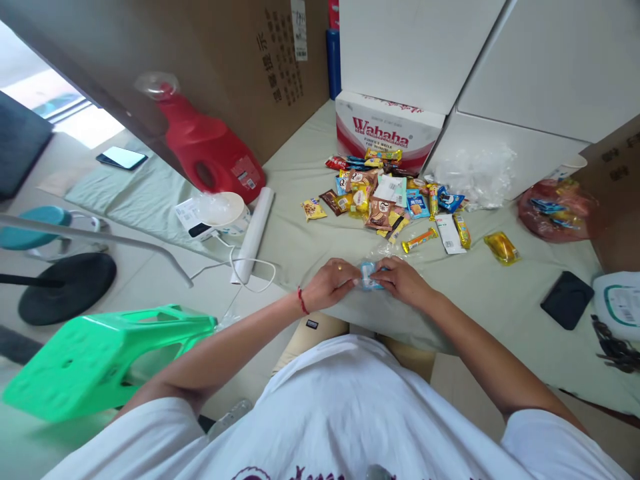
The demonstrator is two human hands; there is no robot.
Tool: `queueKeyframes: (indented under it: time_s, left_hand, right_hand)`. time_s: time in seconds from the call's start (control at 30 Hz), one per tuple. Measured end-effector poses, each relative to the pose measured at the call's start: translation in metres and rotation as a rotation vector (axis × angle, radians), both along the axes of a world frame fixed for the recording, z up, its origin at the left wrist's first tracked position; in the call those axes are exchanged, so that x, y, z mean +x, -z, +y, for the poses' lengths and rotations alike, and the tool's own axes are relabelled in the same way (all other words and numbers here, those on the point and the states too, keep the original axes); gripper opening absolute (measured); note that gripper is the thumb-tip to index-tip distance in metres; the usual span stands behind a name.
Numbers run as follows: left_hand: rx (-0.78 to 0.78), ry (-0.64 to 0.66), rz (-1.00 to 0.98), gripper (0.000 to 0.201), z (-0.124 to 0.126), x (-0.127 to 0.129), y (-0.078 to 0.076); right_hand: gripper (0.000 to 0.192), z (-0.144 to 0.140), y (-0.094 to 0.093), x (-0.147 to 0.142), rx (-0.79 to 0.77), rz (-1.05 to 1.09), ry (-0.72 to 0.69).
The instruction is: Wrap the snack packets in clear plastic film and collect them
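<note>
Left hand point(331, 283) and right hand point(403, 280) pinch a blue packet point(369, 275).
They hold opposite sides, likely to keep it steady, in front of the snack pile point(379, 212).

floor point(150, 267): pale, tiled. worktop point(283, 230): one, covered in pale green cloth. stools: one bright green plastic stool point(90, 360); one round teal stool point(35, 228), at far left. black round base point(75, 293): one, with pole. backdrop: tall brown cardboard point(215, 73), printed; large white boxes point(415, 47). light: bright patch point(65, 97), upper left.
</note>
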State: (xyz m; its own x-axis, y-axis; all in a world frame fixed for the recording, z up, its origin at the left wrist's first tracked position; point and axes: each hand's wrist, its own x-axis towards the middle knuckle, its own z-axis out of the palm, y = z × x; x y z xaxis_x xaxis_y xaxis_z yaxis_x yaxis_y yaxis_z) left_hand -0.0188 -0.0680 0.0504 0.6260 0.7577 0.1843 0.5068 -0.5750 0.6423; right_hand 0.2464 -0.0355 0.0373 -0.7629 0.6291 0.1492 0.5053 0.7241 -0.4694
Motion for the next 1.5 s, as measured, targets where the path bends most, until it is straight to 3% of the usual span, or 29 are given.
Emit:
queueKeyframes:
  time_s: [0.07, 0.2, 0.27, 0.43, 0.53, 0.63, 0.77, 0.93, 1.13, 1.23, 1.33, 1.43, 1.5]
  left_hand:
    - [-0.049, -0.056, -0.019, 0.040, 0.010, 0.012, -0.001]
    - [-0.143, -0.387, 0.127, 0.038, 0.025, 0.029, 0.009]
    - [-0.146, -0.475, 0.209, 0.038, 0.028, 0.034, 0.013]
    - [-0.086, -0.479, 0.300, 0.039, 0.029, 0.040, 0.015]
    - [-0.104, -0.512, 0.293, 0.039, 0.028, 0.041, 0.016]
    - [-0.117, -0.534, 0.257, 0.038, 0.026, 0.039, 0.021]
    - [-0.125, -0.580, 0.201, 0.039, 0.021, 0.034, 0.028]
    - [-0.091, -0.677, 0.238, 0.041, 0.019, 0.036, 0.030]
    - [-0.079, -0.730, 0.347, 0.037, 0.022, 0.044, 0.026]
    - [-0.066, -0.729, 0.336, 0.036, 0.023, 0.045, 0.027]
    - [-0.092, -0.724, 0.305, 0.038, 0.025, 0.042, 0.029]
    - [-0.156, -0.773, 0.238, 0.027, 0.027, 0.033, 0.029]
    - [-0.092, -0.882, 0.173, 0.012, 0.024, 0.025, 0.027]
  right_hand:
    - [0.028, 0.002, 0.001, -0.001, -0.020, 0.033, -0.004]
    - [0.034, 0.007, -0.003, 0.002, -0.097, 0.112, -0.025]
    - [0.042, 0.011, -0.010, 0.006, -0.170, 0.125, -0.042]
    - [0.055, 0.026, -0.038, 0.014, -0.404, 0.074, -0.061]
    - [0.056, 0.036, -0.047, 0.015, -0.433, -0.009, -0.098]
    - [0.051, 0.044, -0.042, 0.016, -0.431, -0.042, -0.161]
    - [0.034, 0.048, -0.021, 0.018, -0.404, 0.037, -0.252]
    - [0.029, 0.037, -0.008, 0.019, -0.400, 0.148, -0.185]
    - [0.050, 0.029, -0.027, 0.034, -0.734, 0.162, -0.073]
    - [0.052, 0.027, -0.032, 0.026, -0.649, 0.089, -0.026]
    - [0.037, 0.023, -0.020, 0.008, -0.519, 0.108, 0.137]
    - [0.028, 0.019, -0.002, -0.006, -0.595, 0.228, 0.295]
    - [0.024, 0.018, 0.006, -0.010, -0.634, 0.288, 0.331]
